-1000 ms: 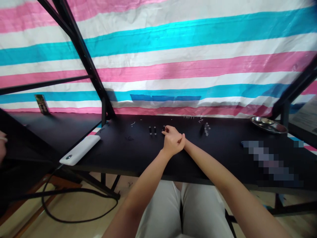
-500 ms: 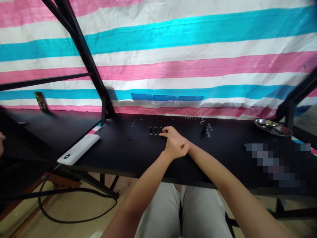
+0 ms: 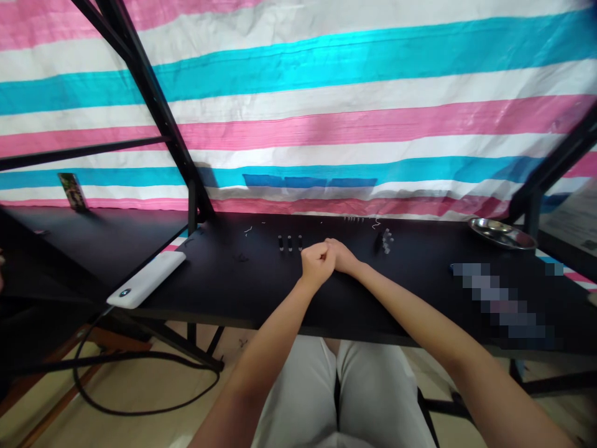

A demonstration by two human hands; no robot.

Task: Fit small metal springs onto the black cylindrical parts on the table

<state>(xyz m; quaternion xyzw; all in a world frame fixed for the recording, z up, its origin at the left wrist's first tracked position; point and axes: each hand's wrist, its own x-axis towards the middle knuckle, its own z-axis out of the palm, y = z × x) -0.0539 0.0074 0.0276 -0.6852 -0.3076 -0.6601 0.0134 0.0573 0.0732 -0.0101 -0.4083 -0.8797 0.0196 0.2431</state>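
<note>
On the black table, my left hand (image 3: 318, 262) is curled into a fist. My right hand (image 3: 346, 255) meets it, its fingers bent and partly hidden behind the left. Whatever lies between the closed fingers is too small or covered to make out. Just left of the hands stand three small black tubes with pale ends, a left one (image 3: 280, 242), a middle one (image 3: 290, 243) and a right one (image 3: 300, 242). Farther right lies a cluster of small translucent pieces (image 3: 387, 241) beside dark ones (image 3: 379, 240).
Several tiny pale pieces (image 3: 353, 218) line the table's back edge, near a thin white curly strip (image 3: 376, 223). A white power bank (image 3: 148, 280) with a cable lies left. At right are a round metal tray (image 3: 525, 239) and a blurred-out object (image 3: 499, 302). Black frame posts (image 3: 153, 99) rise at the left.
My right hand has drawn back from the rightmost black tube, which now stands uncovered. My left hand has come up and left, so the two hands now meet instead of crossing at the wrist.
</note>
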